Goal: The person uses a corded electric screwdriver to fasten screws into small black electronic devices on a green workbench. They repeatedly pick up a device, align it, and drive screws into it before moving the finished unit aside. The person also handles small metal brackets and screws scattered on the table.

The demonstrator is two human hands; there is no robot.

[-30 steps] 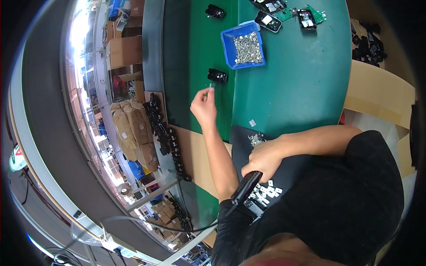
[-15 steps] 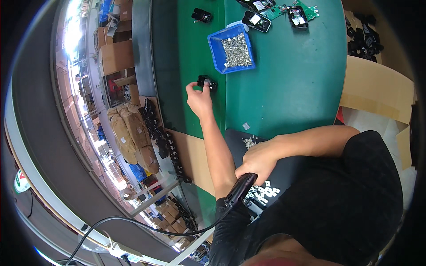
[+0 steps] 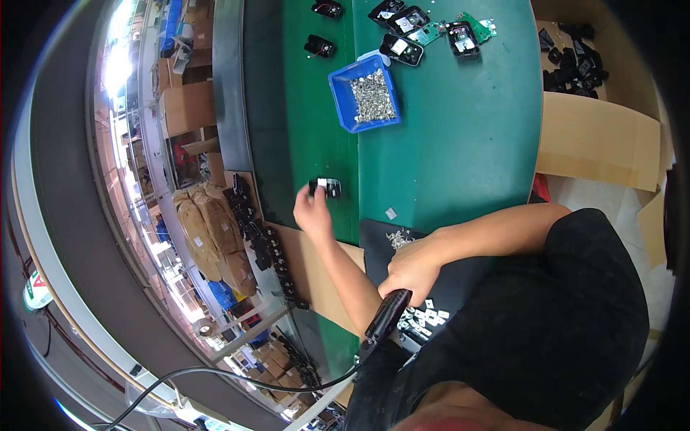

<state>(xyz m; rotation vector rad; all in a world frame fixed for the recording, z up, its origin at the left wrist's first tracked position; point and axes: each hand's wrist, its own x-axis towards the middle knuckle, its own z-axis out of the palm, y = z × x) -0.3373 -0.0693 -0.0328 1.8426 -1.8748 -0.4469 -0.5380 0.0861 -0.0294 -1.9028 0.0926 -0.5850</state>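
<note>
Head view is showing a person in a dark top working at a green counter [image 3: 460, 144], both forearms coming up from the lower edge. Left hand [image 3: 313, 212] is reaching out over the counter with its fingers loosely curled; its grip is meeting the near edge of a small black housing [image 3: 326, 187] with a pale patch on top, though whether the fingers are actually pinching it or only touching it cannot be told. That housing is lying flat on the counter just beyond the left grip. Right hand [image 3: 411, 267] is clenched around a black electric screwdriver [image 3: 387, 316], whose body is slanting down from the grip toward the person's chest, with a dark cable [image 3: 215, 373] trailing away from its lower end. Directly beyond the right grip a dark mat [image 3: 377, 244] is lying on the counter with a small heap of loose screws [image 3: 397, 239] on it, and a tiny pale square piece [image 3: 390, 212] is sitting just past that. Below the right grip, small white parts [image 3: 428, 318] are lying scattered beside the screwdriver. Well beyond both grips a blue bin [image 3: 370, 97] full of silvery screws is standing, and farther still several open black housings [image 3: 402, 49] and a green circuit board [image 3: 478, 25] are lying spread about. Off to the right of the right grip a brown cardboard sheet [image 3: 596, 140] is lying at the counter's edge.
</note>
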